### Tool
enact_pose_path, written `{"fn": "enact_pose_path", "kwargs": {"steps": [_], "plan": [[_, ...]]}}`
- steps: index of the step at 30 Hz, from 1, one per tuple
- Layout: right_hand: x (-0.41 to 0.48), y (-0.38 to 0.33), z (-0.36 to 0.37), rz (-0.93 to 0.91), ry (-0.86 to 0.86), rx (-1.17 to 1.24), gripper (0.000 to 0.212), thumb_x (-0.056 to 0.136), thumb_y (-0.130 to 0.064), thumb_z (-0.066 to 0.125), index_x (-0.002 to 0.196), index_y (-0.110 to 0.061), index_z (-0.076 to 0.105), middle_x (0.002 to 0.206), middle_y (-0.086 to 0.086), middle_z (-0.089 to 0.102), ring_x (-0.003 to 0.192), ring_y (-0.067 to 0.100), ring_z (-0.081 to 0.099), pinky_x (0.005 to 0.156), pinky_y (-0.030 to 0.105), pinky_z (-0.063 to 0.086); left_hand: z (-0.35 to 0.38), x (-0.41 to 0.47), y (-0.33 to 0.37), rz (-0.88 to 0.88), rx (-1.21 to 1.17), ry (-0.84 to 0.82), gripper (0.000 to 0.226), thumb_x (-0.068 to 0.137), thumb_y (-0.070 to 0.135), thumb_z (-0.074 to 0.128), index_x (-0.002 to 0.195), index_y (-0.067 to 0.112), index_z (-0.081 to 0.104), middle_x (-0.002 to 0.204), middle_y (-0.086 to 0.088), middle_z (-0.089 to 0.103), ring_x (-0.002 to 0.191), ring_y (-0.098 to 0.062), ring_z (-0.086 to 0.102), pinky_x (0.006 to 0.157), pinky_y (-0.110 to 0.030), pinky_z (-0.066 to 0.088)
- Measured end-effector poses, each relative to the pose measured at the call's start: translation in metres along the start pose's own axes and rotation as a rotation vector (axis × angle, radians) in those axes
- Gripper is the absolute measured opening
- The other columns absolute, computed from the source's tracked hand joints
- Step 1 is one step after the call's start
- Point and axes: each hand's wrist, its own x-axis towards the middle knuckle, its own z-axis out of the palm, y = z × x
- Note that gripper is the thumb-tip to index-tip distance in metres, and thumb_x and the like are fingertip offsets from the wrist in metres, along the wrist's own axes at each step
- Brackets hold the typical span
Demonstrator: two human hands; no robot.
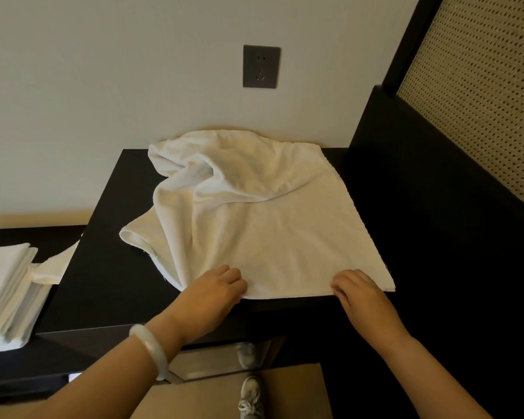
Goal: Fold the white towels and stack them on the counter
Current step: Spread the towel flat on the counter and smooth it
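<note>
White terry towel (285, 237) lies spread over the dark, flat-topped counter (103, 282) against the pale wall, its near half fairly smooth and its far half rumpled into soft folds. The person's left hand (212, 293), with a pale stone bangle (152, 349) on the wrist, pinches the near hem with curled fingers where the cloth bunches. The right hand (360, 293) grips the same hem nearer the right corner, well apart from the other. A stack of folded white towels (6, 291) sits on a lower dark surface to the left. A grey square wall socket (261, 66) is set above the counter.

Towel (270, 222) on counter (103, 282) — stack (6, 291) (left)
</note>
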Motion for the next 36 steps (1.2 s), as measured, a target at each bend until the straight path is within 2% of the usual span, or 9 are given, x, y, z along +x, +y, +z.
{"fn": "enact_pose_path", "kwargs": {"steps": [8, 13, 16, 20, 23, 27, 29, 31, 36], "plan": [[-0.005, -0.011, -0.006, 0.020, -0.029, -0.070, 0.026, 0.082, -0.002, 0.070, 0.081, -0.020, 0.051, 0.084, -0.009, 0.046, 0.078, 0.010, 0.046, 0.072, 0.019, 0.041, -0.003, -0.005, 0.005, -0.045, -0.063, 0.040, 0.019, 0.097, 0.029, 0.044, 0.090, 0.023, 0.060, 0.089, 0.007, 0.057, 0.076, -0.012, 0.053, 0.070, -0.021, 0.046], [0.016, -0.027, -0.015, 0.051, 0.030, -0.076, 0.022, 0.098, -0.022, 0.057, 0.081, -0.012, 0.066, 0.086, -0.002, 0.060, 0.081, 0.019, 0.057, 0.075, 0.029, 0.051, 0.006, -0.007, 0.005, -0.101, -0.119, 0.043, 0.018, 0.096, 0.031, 0.044, 0.094, 0.023, 0.060, 0.097, 0.007, 0.055, 0.085, -0.012, 0.051, 0.078, -0.020, 0.040], [0.068, -0.072, -0.011, 0.214, -0.024, 0.129, 0.029, 0.104, -0.020, 0.044, 0.121, -0.006, 0.063, 0.129, 0.007, 0.058, 0.122, 0.025, 0.051, 0.101, 0.029, 0.039, 0.003, -0.006, 0.011, -0.140, -0.132, 0.035, 0.024, 0.095, 0.030, 0.041, 0.094, 0.018, 0.062, 0.097, 0.003, 0.057, 0.087, -0.014, 0.054, 0.080, -0.027, 0.048], [0.115, -0.126, 0.039, 0.272, -0.212, 0.132, 0.059, 0.104, -0.040, 0.022, 0.154, -0.010, 0.026, 0.164, 0.007, 0.016, 0.151, 0.020, 0.014, 0.123, 0.033, 0.007, -0.001, -0.005, 0.032, -0.187, -0.255, -0.012, 0.019, 0.098, 0.019, 0.049, 0.103, 0.009, 0.064, 0.104, -0.006, 0.058, 0.094, -0.020, 0.055, 0.088, -0.034, 0.047], [0.111, -0.132, 0.067, 0.253, -0.170, -0.037, 0.082, 0.088, -0.050, 0.000, 0.155, -0.010, 0.026, 0.163, 0.009, 0.020, 0.151, 0.021, 0.014, 0.124, 0.039, 0.003, -0.002, -0.021, 0.030, -0.340, -0.393, 0.119, 0.021, 0.098, 0.016, 0.052, 0.114, 0.012, 0.064, 0.116, -0.001, 0.055, 0.108, -0.013, 0.049, 0.098, -0.023, 0.041], [0.110, -0.130, 0.073, 0.236, -0.083, -0.100, 0.071, 0.093, -0.043, 0.017, 0.145, -0.003, 0.044, 0.155, 0.016, 0.037, 0.145, 0.029, 0.031, 0.121, 0.047, 0.016, -0.024, -0.062, -0.014, -0.768, -0.238, 0.562, 0.030, 0.090, 0.003, 0.060, 0.117, 0.015, 0.063, 0.121, -0.003, 0.055, 0.115, -0.019, 0.049, 0.098, -0.029, 0.041], [0.122, -0.142, 0.070, 0.275, -0.088, -0.145, 0.051, 0.095, -0.030, 0.039, 0.130, 0.002, 0.055, 0.143, 0.022, 0.047, 0.137, 0.037, 0.040, 0.115, 0.055, 0.025, -0.043, -0.075, -0.046, -1.124, -0.335, 0.557, 0.044, 0.092, 0.003, 0.061, 0.133, 0.016, 0.052, 0.136, -0.004, 0.046, 0.127, -0.020, 0.043, 0.104, -0.030, 0.040], [0.131, -0.158, 0.071, 0.295, -0.048, -0.111, 0.041, 0.094, -0.022, 0.045, 0.121, 0.005, 0.058, 0.134, 0.026, 0.052, 0.130, 0.041, 0.045, 0.113, 0.058, 0.029, -0.054, -0.078, -0.077, -1.297, -0.498, 0.466, 0.058, 0.092, 0.008, 0.063, 0.145, 0.017, 0.039, 0.145, -0.006, 0.040, 0.132, -0.023, 0.042, 0.109, -0.037, 0.040], [0.121, -0.166, 0.086, 0.217, -0.070, -0.018, 0.078, 0.091, -0.044, 0.004, 0.151, -0.003, 0.033, 0.158, 0.011, 0.032, 0.148, 0.021, 0.025, 0.124, 0.042, 0.007, -0.053, -0.061, -0.115, -1.237, -0.656, 0.359, 0.051, 0.095, 0.023, 0.061, 0.143, 0.020, 0.041, 0.130, -0.001, 0.055, 0.106, -0.014, 0.056, 0.088, -0.029, 0.045]]}}
